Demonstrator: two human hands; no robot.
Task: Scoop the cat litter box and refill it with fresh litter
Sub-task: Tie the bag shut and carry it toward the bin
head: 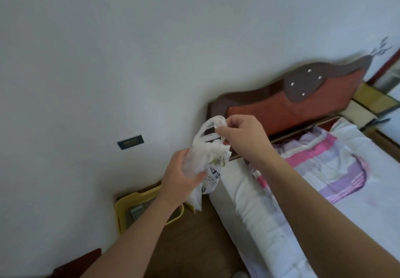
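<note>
Plastic bag (202, 158) gripped mid-body by left hand (180, 177), handles pinched by right hand (243, 136), yellow litter box (138, 210) seen below beside bed (324, 191)

so the bag (203, 158) is see-through white with dark blue letters, litter box (125, 204) yellow, headboard (287, 104) reddish-brown, blanket (329, 161) pink, purple and white stripes

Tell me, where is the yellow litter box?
The yellow litter box sits on the floor, lower left in the head view, against the white wall and just left of the bed.
</note>
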